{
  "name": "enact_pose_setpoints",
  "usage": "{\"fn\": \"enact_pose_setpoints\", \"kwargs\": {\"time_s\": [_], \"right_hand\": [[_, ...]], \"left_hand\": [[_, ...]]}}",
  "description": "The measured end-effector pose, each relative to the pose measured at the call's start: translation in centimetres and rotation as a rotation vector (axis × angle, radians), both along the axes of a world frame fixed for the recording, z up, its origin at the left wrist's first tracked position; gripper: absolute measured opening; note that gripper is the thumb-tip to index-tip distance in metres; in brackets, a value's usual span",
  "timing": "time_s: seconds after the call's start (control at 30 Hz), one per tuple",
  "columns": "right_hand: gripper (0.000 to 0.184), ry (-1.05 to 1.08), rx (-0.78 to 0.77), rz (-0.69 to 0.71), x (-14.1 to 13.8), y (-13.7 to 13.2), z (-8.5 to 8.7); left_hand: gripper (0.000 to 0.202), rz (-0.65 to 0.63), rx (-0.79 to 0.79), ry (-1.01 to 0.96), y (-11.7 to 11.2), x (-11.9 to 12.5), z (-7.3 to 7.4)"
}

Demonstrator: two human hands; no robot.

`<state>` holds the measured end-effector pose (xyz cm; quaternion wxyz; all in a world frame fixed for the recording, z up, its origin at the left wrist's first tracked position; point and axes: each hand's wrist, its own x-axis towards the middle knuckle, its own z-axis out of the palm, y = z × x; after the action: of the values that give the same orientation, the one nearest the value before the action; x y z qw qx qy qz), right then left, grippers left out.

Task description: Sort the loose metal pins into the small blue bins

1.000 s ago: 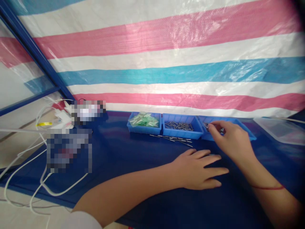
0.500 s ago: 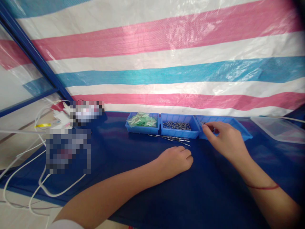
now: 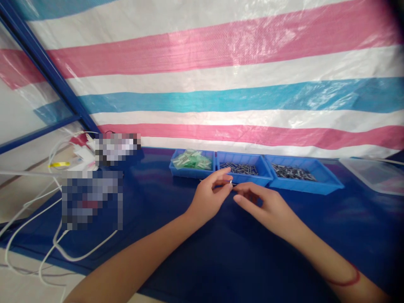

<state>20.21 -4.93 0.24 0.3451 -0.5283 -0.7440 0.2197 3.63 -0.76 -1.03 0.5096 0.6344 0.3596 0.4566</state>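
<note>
My left hand is pinched, with a small shiny metal piece showing at its fingertips. Close against it, my right hand reaches in from the right. Its fingertips come up to the metal piece, while the thumb stands a little apart below. Just behind both hands is the middle blue bin, holding many thin metal pins. To its right, another blue bin contains small dark grey metal parts. The thin rods on the table before the bins are mostly hidden by my hands.
A left blue bin holds green and clear plastic packets. At the right lies a clear plastic tray. White cables loop over the left edge of the blue table. A striped plastic sheet hangs behind.
My right hand has come out of the right bin and moved left to my left hand. My left hand has shifted left and up, and now pinches the metal piece.
</note>
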Motion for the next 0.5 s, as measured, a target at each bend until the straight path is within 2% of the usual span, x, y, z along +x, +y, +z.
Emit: {"fn": "enact_pose_setpoints", "kwargs": {"time_s": [0.13, 0.3, 0.5], "right_hand": [[0.021, 0.016, -0.02, 0.016, -0.8, -0.2, -0.6], [0.021, 0.17, -0.057, -0.007, -0.3, 0.0, -1.0], [0.023, 0.284, -0.033, -0.083, -0.1, -0.2, 0.1]], "left_hand": [[0.037, 0.016, -0.153, -0.155, -0.4, 0.4, 0.0], [0.029, 0.038, -0.213, -0.243, -1.0, 0.4, 0.4], [0.022, -0.026, -0.187, -0.139, -1.2, 0.3, 0.1]]}}
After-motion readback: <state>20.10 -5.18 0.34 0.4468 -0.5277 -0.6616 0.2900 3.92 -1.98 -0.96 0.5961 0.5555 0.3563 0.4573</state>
